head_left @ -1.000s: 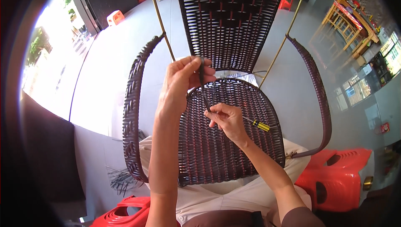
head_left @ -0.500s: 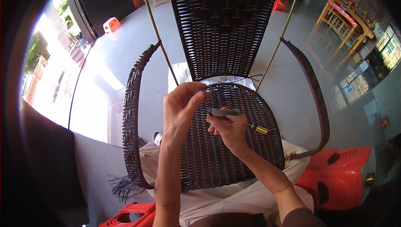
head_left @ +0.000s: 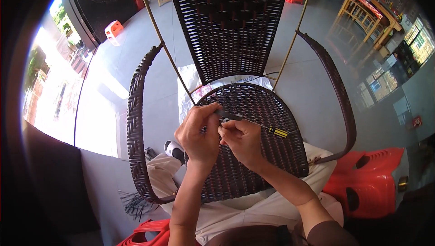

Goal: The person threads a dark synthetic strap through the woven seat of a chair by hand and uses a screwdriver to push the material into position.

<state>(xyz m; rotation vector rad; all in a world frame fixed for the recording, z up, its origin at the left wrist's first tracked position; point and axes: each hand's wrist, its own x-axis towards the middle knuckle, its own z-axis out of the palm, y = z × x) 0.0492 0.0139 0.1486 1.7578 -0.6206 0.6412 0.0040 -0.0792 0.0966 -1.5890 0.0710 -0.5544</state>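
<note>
In front of me is a chair with a dark brown woven seat and a tall woven backrest. My left hand is over the seat's left part, its thumb and fingers pinching one end of a small dark grey hand tool, whose exact kind is unclear. Close beside it, my right hand is closed, fingertips together just under the tool. Something small and pale shows at those fingertips, too small to name. A screwdriver with a yellow and black handle lies on the seat, right of my right hand.
Woven armrests curve up on both sides, joined to brass-coloured rods. Red plastic stools stand close at right and lower left. Dark loose strips lie on the floor at left. A white sheet lies behind the seat.
My hands have come closer together and slightly down. My left fingers now meet the grey tool, earlier held in my right hand alone. The view has shifted a little.
</note>
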